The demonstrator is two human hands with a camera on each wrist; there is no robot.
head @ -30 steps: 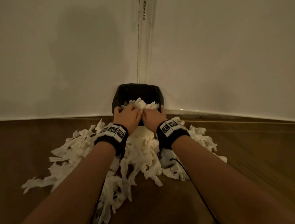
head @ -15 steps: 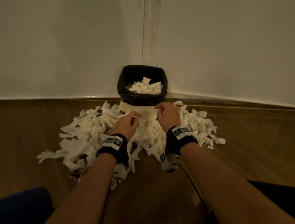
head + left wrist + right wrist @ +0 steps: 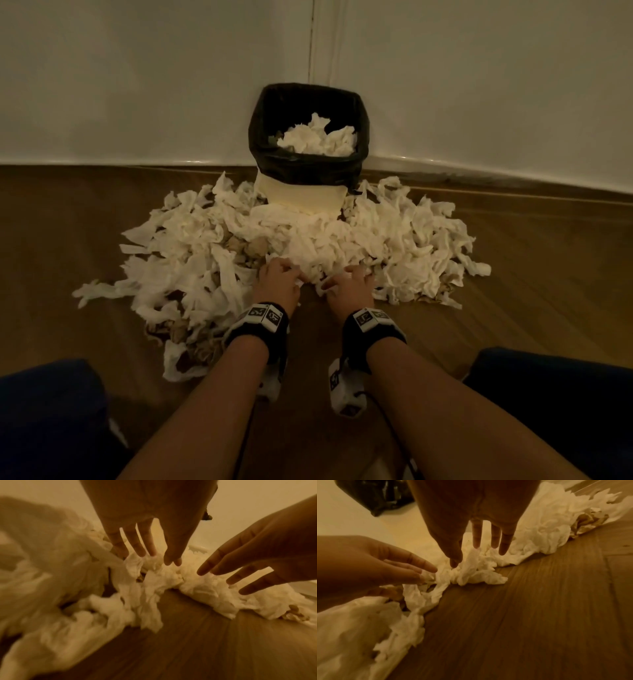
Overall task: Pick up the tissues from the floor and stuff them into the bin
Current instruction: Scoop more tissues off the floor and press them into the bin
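The tissues (image 3: 342, 240) lie in a wide crumpled heap on the wooden floor (image 3: 513, 308), in front of the bin (image 3: 308, 168) and on both sides of it, and a smaller clump already sits inside the bin's black liner. The left hand (image 3: 279, 284) and the right hand (image 3: 347, 289) are low at the near edge of the heap, close together; in the wrist views the fingers (image 3: 135, 543) of both hands are spread and nearly straight, their tips touching the top of the paper, and they grip nothing. Half a second ago the hands were higher and just below the bin's front; now they have come down toward the person, and a second ago they were pressing tissues at the bin's rim. The wristbands (image 3: 265, 315) carry black-and-white square markers, with no readable words
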